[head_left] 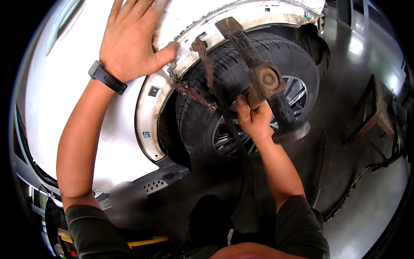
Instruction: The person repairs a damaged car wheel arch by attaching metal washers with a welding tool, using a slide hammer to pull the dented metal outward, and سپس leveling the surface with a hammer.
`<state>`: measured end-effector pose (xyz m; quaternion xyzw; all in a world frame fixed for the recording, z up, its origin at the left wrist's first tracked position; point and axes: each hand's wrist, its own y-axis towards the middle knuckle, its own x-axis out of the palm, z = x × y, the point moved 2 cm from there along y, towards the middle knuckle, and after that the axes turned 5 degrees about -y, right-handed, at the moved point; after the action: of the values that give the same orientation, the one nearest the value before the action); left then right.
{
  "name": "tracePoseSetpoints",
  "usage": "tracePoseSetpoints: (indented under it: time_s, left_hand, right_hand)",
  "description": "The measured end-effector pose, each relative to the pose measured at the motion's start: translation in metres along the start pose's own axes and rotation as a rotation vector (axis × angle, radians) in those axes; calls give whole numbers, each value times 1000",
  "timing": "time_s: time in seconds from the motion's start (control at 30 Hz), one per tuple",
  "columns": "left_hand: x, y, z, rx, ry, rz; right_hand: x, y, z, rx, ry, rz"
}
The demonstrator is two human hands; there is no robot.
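My left hand [131, 45] lies flat on the white car body panel [116, 134], fingers stretched and the thumb apart, just above the wheel arch edge [147, 110]. In front of the wheel, my right hand [256, 118] is closed round the wooden handle of a hammer [269, 80]. The hammer's long dark head stands between that hand and the tyre [196, 134]. A rusty clamp [199, 46] sits at the arch edge between my hands. Close to it hangs a rusty chain [194, 94], and a dark strap [233, 129] runs downward past the wheel.
At the right stands a low metal stand [377, 110] on the grey floor. A cable [351, 187] trails across the floor near it. Below the car's sill [157, 183], a yellow bar [148, 241] shows at the lower left.
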<state>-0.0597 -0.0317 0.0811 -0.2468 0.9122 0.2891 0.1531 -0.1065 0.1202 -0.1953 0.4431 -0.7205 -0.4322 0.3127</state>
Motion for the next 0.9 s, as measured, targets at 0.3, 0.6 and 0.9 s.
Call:
tracePoseSetpoints:
  time_s: [0.3,0.6,0.9]
  left_hand:
    - [-2,-10,-9,46,-193,78]
    - [12,-17,-31,52,-552,279]
    - [8,-13,-22,76,-557,322]
  right_hand:
    - [-5,-8,-9,85,180,-30]
    - [-2,-16,-16,76,87,-329]
    - [10,-17,-9,151,120,-302]
